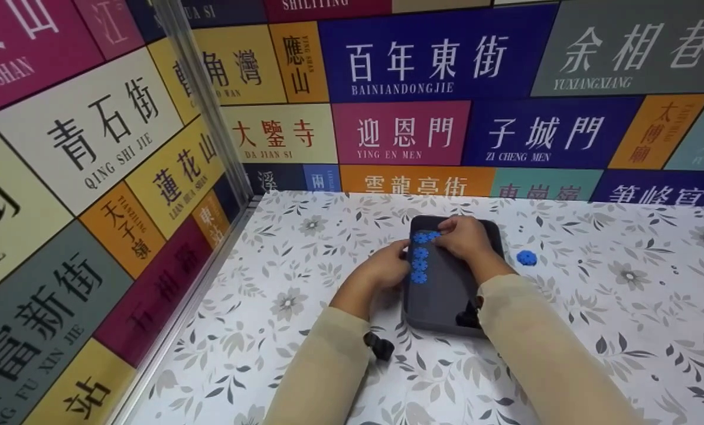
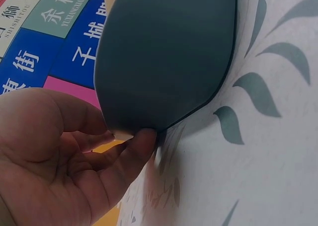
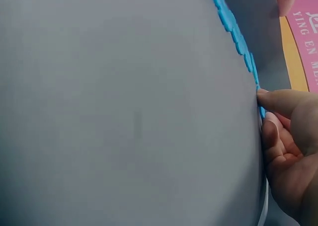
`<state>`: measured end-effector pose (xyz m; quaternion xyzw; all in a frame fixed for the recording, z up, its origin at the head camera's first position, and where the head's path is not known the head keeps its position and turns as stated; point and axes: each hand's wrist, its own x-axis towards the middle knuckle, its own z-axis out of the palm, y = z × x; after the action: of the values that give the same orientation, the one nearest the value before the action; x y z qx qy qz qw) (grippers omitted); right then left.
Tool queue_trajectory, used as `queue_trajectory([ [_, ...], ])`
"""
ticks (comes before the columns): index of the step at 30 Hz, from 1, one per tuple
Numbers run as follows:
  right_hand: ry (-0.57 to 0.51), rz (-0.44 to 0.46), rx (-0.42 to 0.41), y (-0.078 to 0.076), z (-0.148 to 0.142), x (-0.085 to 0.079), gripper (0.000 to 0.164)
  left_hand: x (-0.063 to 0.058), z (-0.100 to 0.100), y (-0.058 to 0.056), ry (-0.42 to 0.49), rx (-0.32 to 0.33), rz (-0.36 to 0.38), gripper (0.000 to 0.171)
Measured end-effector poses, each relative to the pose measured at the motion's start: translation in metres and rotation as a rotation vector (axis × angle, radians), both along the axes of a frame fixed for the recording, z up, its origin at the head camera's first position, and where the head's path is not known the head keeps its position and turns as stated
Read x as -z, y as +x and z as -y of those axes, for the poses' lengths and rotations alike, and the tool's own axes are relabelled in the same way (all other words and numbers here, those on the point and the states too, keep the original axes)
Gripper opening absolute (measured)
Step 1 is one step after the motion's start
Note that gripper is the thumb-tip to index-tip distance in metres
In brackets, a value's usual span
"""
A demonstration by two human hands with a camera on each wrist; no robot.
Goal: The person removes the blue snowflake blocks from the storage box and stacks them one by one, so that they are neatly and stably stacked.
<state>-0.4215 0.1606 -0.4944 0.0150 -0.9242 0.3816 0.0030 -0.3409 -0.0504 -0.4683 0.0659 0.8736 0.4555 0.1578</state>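
A dark grey rounded tray [image 1: 443, 289] lies on the table in the head view. Its left rim is held by my left hand [image 1: 390, 265]; the left wrist view shows thumb and fingertips on the edge of the tray wall [image 2: 169, 62]. Several blue flower-shaped pieces [image 1: 420, 276] form a column along the tray's inner left side. My right hand [image 1: 467, 239] reaches over the far end and pinches another blue flower-shaped piece [image 1: 433, 236], right beside the top one. In the right wrist view the thumb and finger meet at this blue edge [image 3: 262, 112].
A loose blue flower-shaped piece [image 1: 527, 258] lies on the table right of the tray. The tabletop [image 1: 305, 378] has a floral cover. Walls with printed street-name panels [image 1: 399, 133] stand behind and to the left. Black wrist devices [image 1: 379, 346] sit at the sleeves.
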Motion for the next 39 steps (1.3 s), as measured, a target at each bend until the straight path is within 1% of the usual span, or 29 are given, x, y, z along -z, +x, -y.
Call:
queue_trajectory([
  [7, 0.024, 0.013, -0.036, 0.0, -0.004, -0.001, 0.041, -0.001, 0.0, 0.001, 0.017, -0.005, 0.015, 0.068],
  [12, 0.028, 0.035, -0.038, 0.0, -0.005, -0.002, 0.038, -0.001, 0.0, 0.0, 0.01, -0.004, 0.018, 0.068],
  [19, 0.038, -0.016, -0.055, -0.002, -0.007, -0.001, 0.03, -0.002, 0.002, -0.001, 0.002, 0.007, 0.003, 0.069],
  [24, -0.02, -0.028, -0.055, -0.004, -0.007, -0.001, 0.03, -0.002, 0.003, -0.002, 0.009, -0.002, 0.013, 0.069],
  [28, -0.101, -0.048, -0.04, -0.003, -0.004, -0.006, 0.028, -0.002, 0.002, -0.001, -0.002, -0.001, -0.006, 0.068],
  [31, -0.157, -0.067, -0.032, -0.002, -0.001, -0.011, 0.027, -0.003, 0.001, 0.0, -0.011, -0.005, -0.017, 0.068],
  [35, -0.193, -0.089, -0.01, -0.001, 0.001, -0.021, 0.027, -0.003, -0.001, 0.001, -0.003, -0.021, -0.007, 0.068],
  [37, -0.216, -0.084, 0.003, 0.0, -0.001, -0.028, 0.028, -0.002, -0.002, 0.002, -0.005, -0.025, -0.006, 0.068],
  [39, -0.283, -0.061, 0.018, 0.002, -0.004, -0.037, 0.031, 0.0, -0.002, 0.002, -0.006, -0.024, -0.008, 0.068],
])
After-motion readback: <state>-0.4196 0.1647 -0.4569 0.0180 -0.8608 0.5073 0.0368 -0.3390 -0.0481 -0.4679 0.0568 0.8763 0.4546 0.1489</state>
